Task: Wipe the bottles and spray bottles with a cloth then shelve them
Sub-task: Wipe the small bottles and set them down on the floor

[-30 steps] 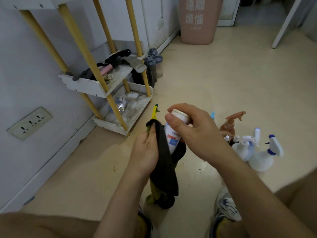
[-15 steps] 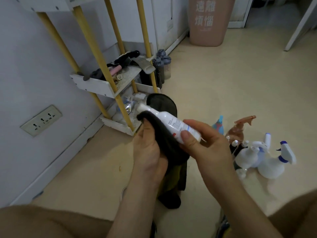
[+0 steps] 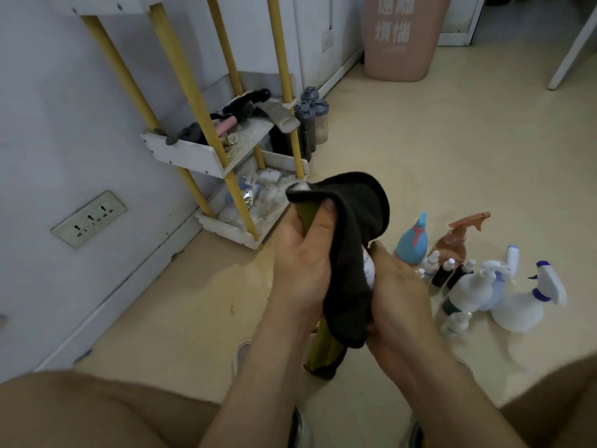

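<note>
A dark cloth (image 3: 353,240) with a yellow-green underside is wrapped over a small white bottle (image 3: 369,268), of which only a strip of label and the cap tip show. My left hand (image 3: 302,250) grips the cloth around the bottle's upper part. My right hand (image 3: 392,286) holds the bottle's lower end, fingers curled round it. On the floor to the right stand several bottles: a blue spray bottle (image 3: 413,242), a brown spray bottle (image 3: 458,236), two white spray bottles (image 3: 523,303) and small dark vials (image 3: 447,271). The white shelf rack (image 3: 193,156) with yellow posts stands at the left wall.
The rack's shelves hold brushes, tubes and clutter. Grey-capped bottles (image 3: 315,121) stand beside the rack. A pink bin (image 3: 400,37) is at the back. A wall socket (image 3: 89,218) sits low on the left wall. My knees fill the bottom corners.
The cloth has been drawn over almost the whole bottle, which was mostly bare before. My right hand has slid to the bottle's lower end, and both hands sit lower and closer to me.
</note>
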